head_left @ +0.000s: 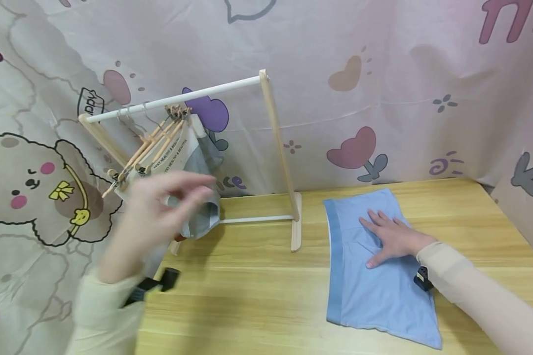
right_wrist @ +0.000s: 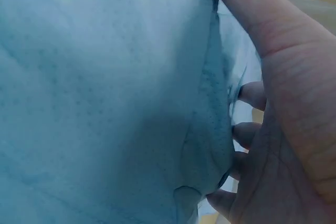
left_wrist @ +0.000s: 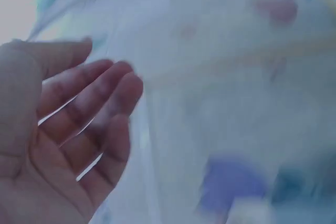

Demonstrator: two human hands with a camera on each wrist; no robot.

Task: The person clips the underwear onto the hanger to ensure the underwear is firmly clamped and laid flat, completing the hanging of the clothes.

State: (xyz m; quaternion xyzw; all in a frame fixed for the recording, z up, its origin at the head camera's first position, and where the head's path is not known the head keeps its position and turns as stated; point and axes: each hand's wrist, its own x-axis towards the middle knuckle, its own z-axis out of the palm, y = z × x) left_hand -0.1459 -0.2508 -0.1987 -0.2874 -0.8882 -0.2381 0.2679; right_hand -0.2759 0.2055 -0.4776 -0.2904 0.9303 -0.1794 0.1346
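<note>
A light-blue cloth garment (head_left: 373,296) lies spread on the table, a darker blue band along its left edge. My right hand (head_left: 393,239) rests on its upper part with the fingers spread; in the right wrist view the thumb and fingertips meet the blue fabric. My left hand (head_left: 148,219), blurred, is raised in front of the clothes rack (head_left: 222,88). Its fingers bend loosely with nothing between them, as the left wrist view shows too. Behind that hand, grey and white garments (head_left: 202,160) hang from wooden clip hangers (head_left: 153,143), partly hidden by it.
The wooden table (head_left: 244,291) runs up to a printed curtain (head_left: 311,44) behind the rack. The rack's right foot (head_left: 296,234) stands on the table left of the blue garment. Several hangers are bunched toward the rail's left half.
</note>
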